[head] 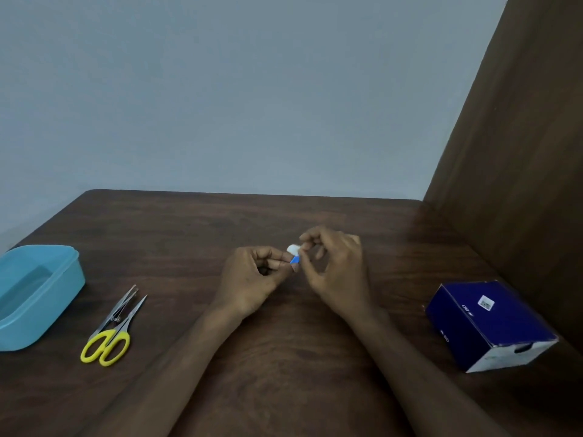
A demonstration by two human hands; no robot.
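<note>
Left hand (pixel 252 279) and right hand (pixel 337 272), fingers in a pinch on white-and-blue piece (pixel 294 255); scissors (pixel 110 335), tub (pixel 60 294), box (pixel 489 323) well apart.

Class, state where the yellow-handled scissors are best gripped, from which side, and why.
Grip the scissors by the yellow loops, coming from the near table edge: the loops face the person and the steel tips point away. The left hand lies nearer, but it and the right hand both pinch a small white-and-blue piece.
</note>
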